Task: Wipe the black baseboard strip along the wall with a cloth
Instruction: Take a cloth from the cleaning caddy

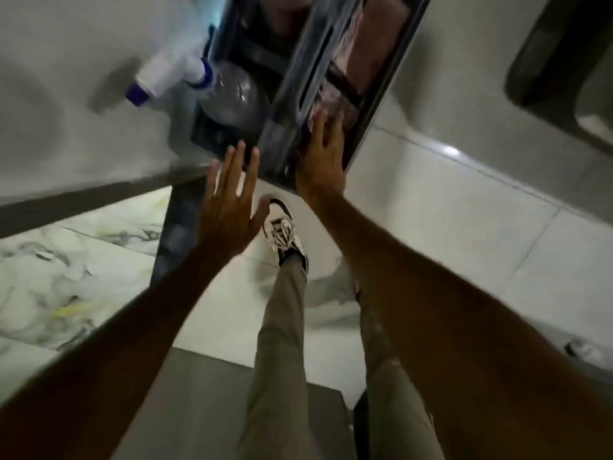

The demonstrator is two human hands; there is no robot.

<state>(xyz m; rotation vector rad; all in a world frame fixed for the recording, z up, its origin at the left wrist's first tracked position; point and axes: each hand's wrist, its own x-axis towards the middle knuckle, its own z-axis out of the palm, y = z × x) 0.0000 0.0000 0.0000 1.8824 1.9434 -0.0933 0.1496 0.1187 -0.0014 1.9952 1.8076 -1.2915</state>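
A dark baseboard strip (76, 205) runs along the foot of the white wall at the left, above marbled floor tiles. A dark cart (285, 94) stands in front of me, with pinkish cloths (361, 61) lying in its right compartment. My right hand (323, 161) reaches into that compartment with fingers stretched flat, fingertips at the edge of a pink cloth; I cannot tell if they touch it. My left hand (232, 210) hovers just below the cart's near corner, fingers spread, holding nothing. The view is blurred.
A white bottle with blue caps (166, 74) and a clear plastic bottle (232, 94) sit in the cart's left side. My shoe (283, 234) and trouser legs stand on pale floor tiles. A dark rounded object (560, 51) is at the upper right, a grey mat (205, 393) below.
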